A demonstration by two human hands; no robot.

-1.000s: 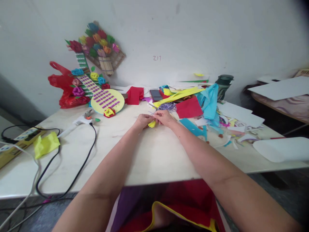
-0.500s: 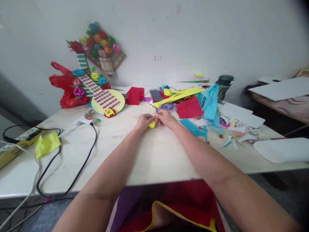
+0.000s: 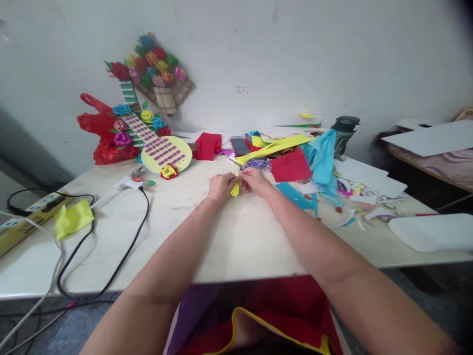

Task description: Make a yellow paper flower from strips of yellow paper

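Observation:
A small yellow paper tassel (image 3: 234,190) with a fringed lower end hangs between my two hands, above the white table. My left hand (image 3: 220,187) pinches it from the left, fingers closed. From the right, the closed fingertips of my right hand (image 3: 254,180) meet it at its upper part. A bit of yellow also shows above the fingertips. Just behind the hands lies a tangle of purple thread (image 3: 258,164). A thin grey blade-like piece (image 3: 234,161) points out beside it; its other end is hidden.
Red crepe paper (image 3: 291,166), yellow strips (image 3: 277,148), blue paper (image 3: 323,158) and scraps lie to the right. A dark green bottle (image 3: 344,135) stands behind. At left are a flower-trimmed paper guitar (image 3: 166,153), a white glue gun (image 3: 129,182), its black cable and a power strip (image 3: 33,212).
My left hand has turned slightly and its fingers have drawn together. The yellow tassel hangs more upright, with some yellow showing above the fingertips. My right hand has barely moved.

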